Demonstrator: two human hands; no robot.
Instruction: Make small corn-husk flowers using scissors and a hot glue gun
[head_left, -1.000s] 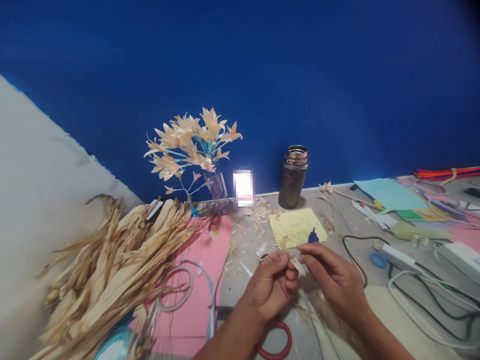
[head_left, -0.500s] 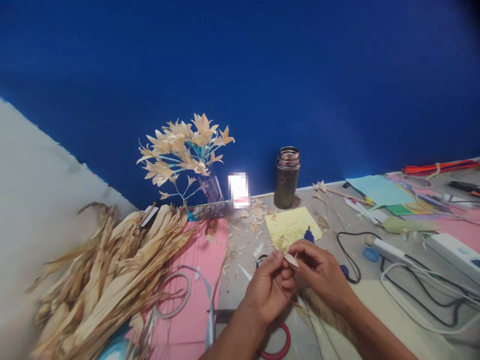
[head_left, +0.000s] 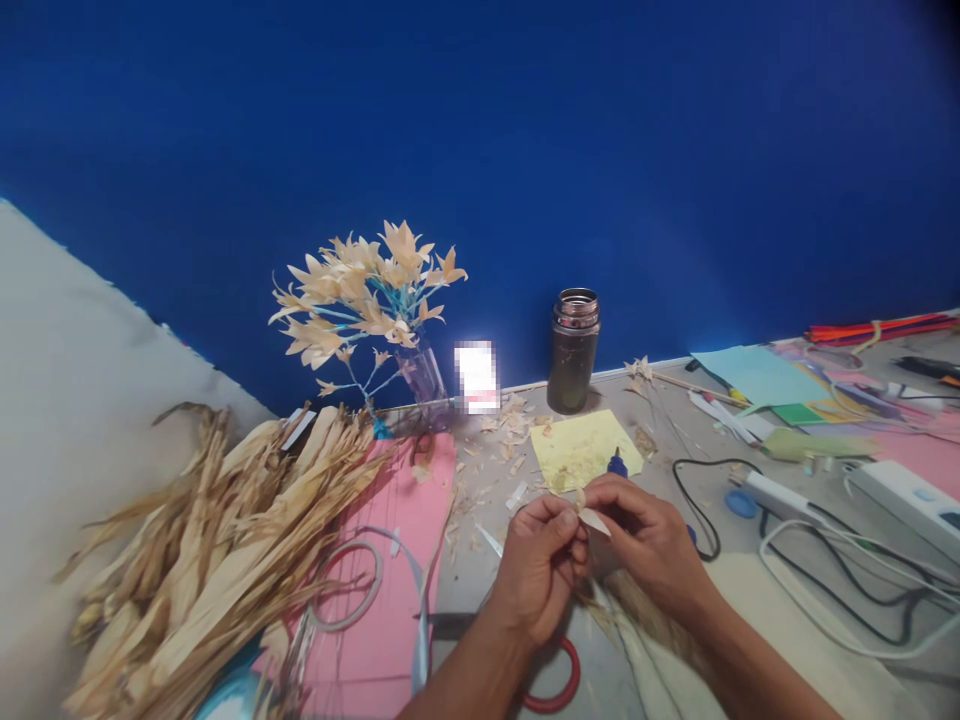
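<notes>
From my remote view, the pale husk piece (head_left: 595,521) sits low, right of centre, pinched in the left hand's (head_left: 536,570) clamped fingers. The right hand's (head_left: 651,545) fingertips meet it; gripping or not, I can't tell. Too hard a twist could split it. Beyond lies yellow paper (head_left: 566,450).

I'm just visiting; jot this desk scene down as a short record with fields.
Left grip: pinching a pale petal
Right grip: fingers at the same petal; whether they pinch it is unclear
Beyond the hands: yellow sheet with scraps on it
Bottle: upright, uncapped, near the blue wall
Vase: holds pale flowers on blue stems
Left side: dry husks, partly over a pink sheet
Right side: white box, black cord
</notes>
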